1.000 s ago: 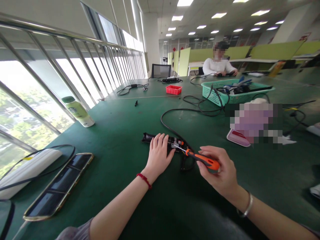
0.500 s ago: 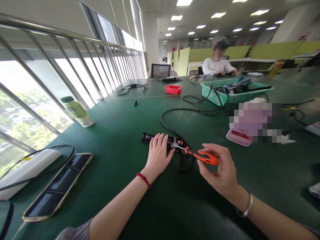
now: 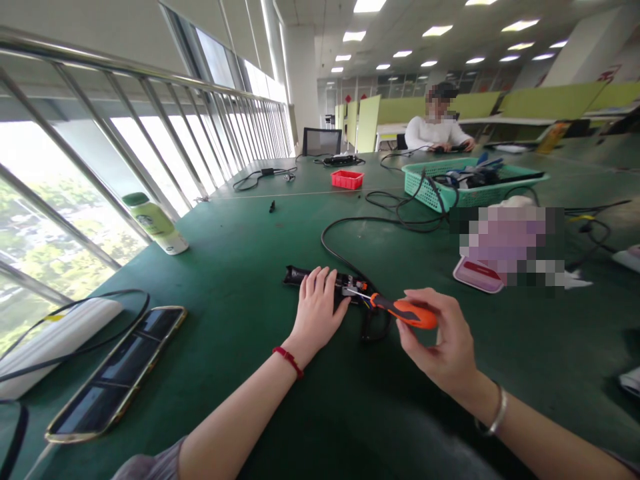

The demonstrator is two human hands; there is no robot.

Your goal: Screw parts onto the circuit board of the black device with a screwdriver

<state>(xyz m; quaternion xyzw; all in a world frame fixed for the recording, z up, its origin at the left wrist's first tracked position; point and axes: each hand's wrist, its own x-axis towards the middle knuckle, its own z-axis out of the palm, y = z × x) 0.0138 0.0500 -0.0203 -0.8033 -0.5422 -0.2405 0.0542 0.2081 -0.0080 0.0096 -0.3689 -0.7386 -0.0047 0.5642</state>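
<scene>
My left hand (image 3: 316, 308) lies over a black corded device (image 3: 295, 275), its fingers across the body and the thumb along the near side, holding it down on the green table. At the device's right part the casing is open, and small metal parts and coloured wires show. My right hand (image 3: 443, 337) pinches the orange and black handle of a screwdriver (image 3: 413, 313) between thumb and fingers. The screwdriver's shaft points left, its tip at the exposed inside of the device beside my left thumb. Exactly what the tip touches is too small to tell.
A black cable (image 3: 333, 230) runs from the device toward a green basket (image 3: 430, 193) of tools. Behind stands a red tray (image 3: 347, 179). On the left are a phone (image 3: 120, 373) and a bottle (image 3: 157, 223). A person (image 3: 435, 130) sits across the table (image 3: 240, 267).
My right thumb and fingers have shifted very slightly on the screwdriver handle. The device and my left hand look unmoved.
</scene>
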